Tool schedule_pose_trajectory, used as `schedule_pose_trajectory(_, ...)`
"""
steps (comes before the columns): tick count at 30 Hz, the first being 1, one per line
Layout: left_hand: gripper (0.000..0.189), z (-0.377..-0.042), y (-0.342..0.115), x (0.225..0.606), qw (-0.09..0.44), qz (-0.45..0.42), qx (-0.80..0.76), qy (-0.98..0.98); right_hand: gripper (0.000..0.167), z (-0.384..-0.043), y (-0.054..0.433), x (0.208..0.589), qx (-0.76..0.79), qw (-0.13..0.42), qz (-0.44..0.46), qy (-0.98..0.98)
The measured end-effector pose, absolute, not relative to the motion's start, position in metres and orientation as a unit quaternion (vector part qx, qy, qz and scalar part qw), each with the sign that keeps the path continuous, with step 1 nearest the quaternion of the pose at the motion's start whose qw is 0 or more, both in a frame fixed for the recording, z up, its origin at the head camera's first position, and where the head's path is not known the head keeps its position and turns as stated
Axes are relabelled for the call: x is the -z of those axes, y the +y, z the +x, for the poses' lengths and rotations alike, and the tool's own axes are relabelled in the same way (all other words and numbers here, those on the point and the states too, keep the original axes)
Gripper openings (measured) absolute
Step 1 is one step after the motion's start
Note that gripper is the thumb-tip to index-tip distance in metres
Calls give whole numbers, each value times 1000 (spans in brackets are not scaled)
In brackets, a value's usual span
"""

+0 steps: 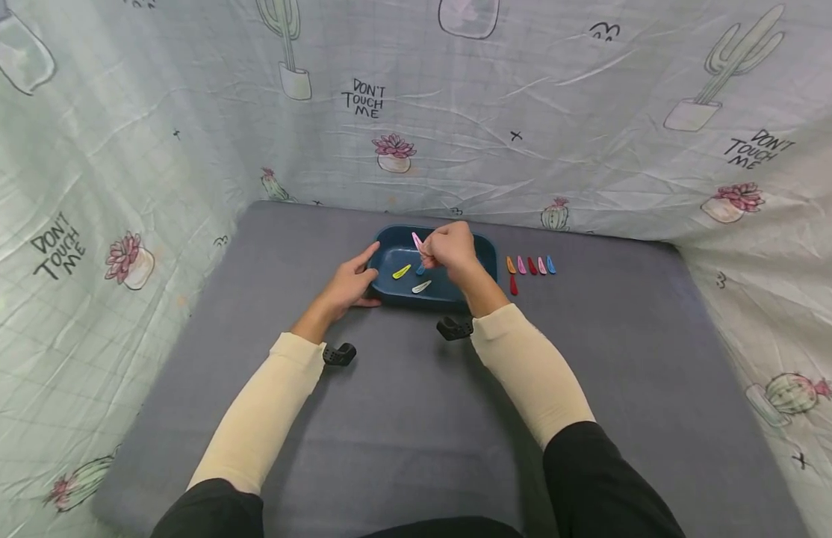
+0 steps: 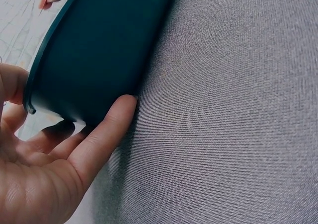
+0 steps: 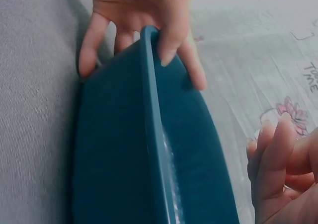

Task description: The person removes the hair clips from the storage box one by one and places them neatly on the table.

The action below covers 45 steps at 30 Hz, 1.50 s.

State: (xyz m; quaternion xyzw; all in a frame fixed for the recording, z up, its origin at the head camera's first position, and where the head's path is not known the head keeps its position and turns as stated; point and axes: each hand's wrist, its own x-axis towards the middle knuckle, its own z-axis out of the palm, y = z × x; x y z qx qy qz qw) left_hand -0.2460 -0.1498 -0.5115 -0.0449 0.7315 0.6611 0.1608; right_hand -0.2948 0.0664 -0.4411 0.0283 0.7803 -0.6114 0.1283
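My left hand holds the left end of a dark blue-green tray. In the left wrist view its thumb lies low on the wall, with other fingers near the rim. Above the tray, my right hand has its fingers bent together; a pink hair clip projects at their left side, its lower end hidden. The right wrist view shows those fingers but no clip. Inside the tray lie a yellow hair clip, a white hair clip and a blue hair clip close below the fingertips.
Right of the tray, several hair clips form a row on the grey tabletop, with a red hair clip below its left end. A printed cloth hangs behind and along the sides.
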Motion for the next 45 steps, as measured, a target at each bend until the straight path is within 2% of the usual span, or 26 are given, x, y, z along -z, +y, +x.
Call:
schedule_pose_trajectory(22,66,-245,-151,511,164,-42,-667,726,17,-289,130,437,630,98,61,768)
schedule_pose_trajectory(37,67,-246,-151,510,173,-44,-674,717,8,-286,172,441,641,82,104,756)
schedule_pose_trajectory(45,66,-248,-150,511,173,-44,-675,716,11,-285,188,448,641,70,114,756)
